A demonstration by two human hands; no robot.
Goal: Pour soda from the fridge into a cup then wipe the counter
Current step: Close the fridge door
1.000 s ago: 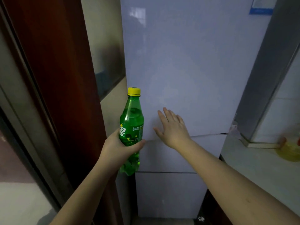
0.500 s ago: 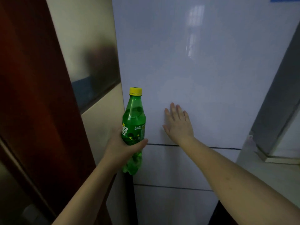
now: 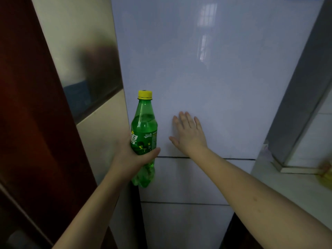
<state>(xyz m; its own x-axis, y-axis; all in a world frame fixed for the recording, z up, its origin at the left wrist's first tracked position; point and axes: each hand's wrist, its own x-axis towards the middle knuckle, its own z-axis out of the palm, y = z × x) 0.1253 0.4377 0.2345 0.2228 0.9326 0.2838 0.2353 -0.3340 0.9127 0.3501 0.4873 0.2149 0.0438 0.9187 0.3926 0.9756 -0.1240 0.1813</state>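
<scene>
Left hand (image 3: 133,155) is wrapped round the soda bottle (image 3: 143,130), fingers closed on its label, bottle upright, yellow cap on top, long axis vertical. Beside it, the right hand (image 3: 189,133) lies flat and open on the fridge door (image 3: 215,78), holding nothing. The counter (image 3: 287,187) sits off to the right, nearer the empty hand; no cup in view.

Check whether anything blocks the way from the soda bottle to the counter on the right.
The right hand, flat on the fridge door, and its forearm cross between the soda bottle, held in the left hand, and the counter. No cup is visible.
</scene>
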